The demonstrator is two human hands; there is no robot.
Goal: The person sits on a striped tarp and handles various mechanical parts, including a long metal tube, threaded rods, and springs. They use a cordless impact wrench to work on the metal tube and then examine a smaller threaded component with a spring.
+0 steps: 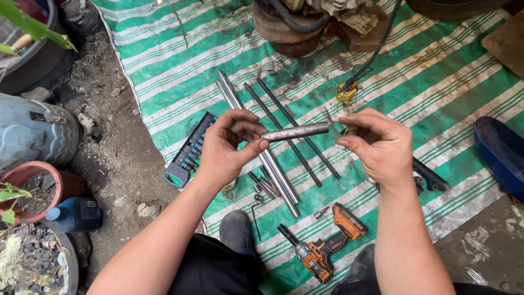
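My left hand pinches one end of a short grey metal tube, held level in front of me. My right hand is curled just past the tube's other end, with a small dark part between its fingertips; whether it touches the tube I cannot tell. Below the hands, two long smooth metal tubes and two thin coiled springs lie side by side on a green and white striped tarp.
An orange cordless driver lies near my knees, with small bolts and a hex key beside it. A socket rail sits at the tarp's left edge. Plant pots and a blue bottle stand on dirt left. A blue part lies right.
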